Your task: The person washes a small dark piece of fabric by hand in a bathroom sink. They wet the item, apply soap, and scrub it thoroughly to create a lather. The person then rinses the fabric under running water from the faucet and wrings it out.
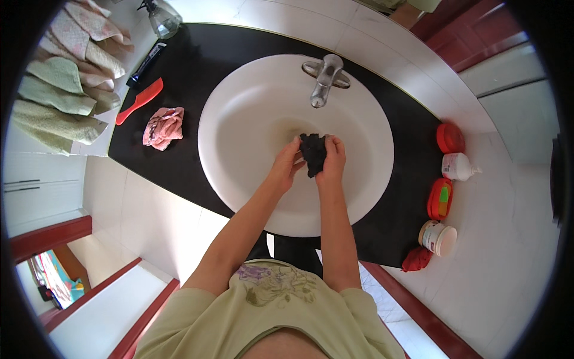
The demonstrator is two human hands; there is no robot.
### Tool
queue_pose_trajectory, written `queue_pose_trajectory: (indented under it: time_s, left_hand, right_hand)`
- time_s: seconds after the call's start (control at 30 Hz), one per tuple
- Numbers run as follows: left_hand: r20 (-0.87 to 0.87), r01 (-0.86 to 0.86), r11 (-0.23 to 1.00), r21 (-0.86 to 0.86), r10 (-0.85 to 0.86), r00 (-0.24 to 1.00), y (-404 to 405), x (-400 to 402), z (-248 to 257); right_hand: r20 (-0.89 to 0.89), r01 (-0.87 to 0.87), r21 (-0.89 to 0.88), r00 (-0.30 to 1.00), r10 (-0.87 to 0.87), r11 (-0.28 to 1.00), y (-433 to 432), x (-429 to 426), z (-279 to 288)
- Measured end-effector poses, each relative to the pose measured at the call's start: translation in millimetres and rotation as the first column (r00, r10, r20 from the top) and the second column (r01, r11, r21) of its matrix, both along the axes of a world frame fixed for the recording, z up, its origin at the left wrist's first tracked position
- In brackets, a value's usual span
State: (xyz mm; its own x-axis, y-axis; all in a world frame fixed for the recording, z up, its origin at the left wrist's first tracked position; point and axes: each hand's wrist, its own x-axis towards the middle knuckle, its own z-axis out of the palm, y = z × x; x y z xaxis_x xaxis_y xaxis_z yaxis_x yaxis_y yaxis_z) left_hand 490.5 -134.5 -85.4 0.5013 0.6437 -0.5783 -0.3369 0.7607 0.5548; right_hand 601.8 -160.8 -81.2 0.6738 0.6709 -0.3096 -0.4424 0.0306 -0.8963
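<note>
A crumpled piece of black cloth [313,154] is held between my two hands, over the white oval washbasin [242,179]. My left hand [287,164] grips its left edge with thumb and fingers. On the other side, my right hand [332,157] has hold of the cloth's right edge. Beyond them the chrome faucet [323,83] points down into the basin, and I cannot tell whether water runs from it. Part of the basin's bottom is hidden by the hands and the cloth.
On the black countertop [188,179] left of the basin lie a folded pink cloth [163,128], a red comb [140,101] and a dark tube [146,64]. A clear spray bottle [163,20] stands behind. Towels [71,76] hang left. A white pump bottle [457,166], red soap dish [440,199] and jar [437,238] line the right.
</note>
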Motion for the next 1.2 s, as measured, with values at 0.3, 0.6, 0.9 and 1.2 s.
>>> queue_pose_trajectory:
  time_s: [0.3,0.6,0.9,1.2]
  left_hand:
    - [0.267,-0.099,0.993,-0.063,0.112,0.957,-1.2,-5.7,-17.0]
    - [0.328,-0.32,0.892,-0.32,0.421,0.846,14.8,-2.7,-16.5]
    - [0.414,-0.276,0.928,-0.251,0.36,0.836,8.5,4.1,-28.5]
    - [0.499,-0.035,0.98,-0.197,0.131,0.857,6.4,2.4,-0.1]
  right_hand:
    - [0.947,-0.085,-0.244,0.195,0.256,0.966,4.6,-48.6,-18.9]
    - [0.93,-0.038,-0.314,0.188,0.315,0.949,-3.2,-71.2,4.9]
    - [0.917,0.057,-0.374,0.173,0.36,0.926,12.5,-41.4,-16.9]
    - [0.805,0.125,-0.527,0.389,0.447,0.84,33.1,0.2,-9.7]
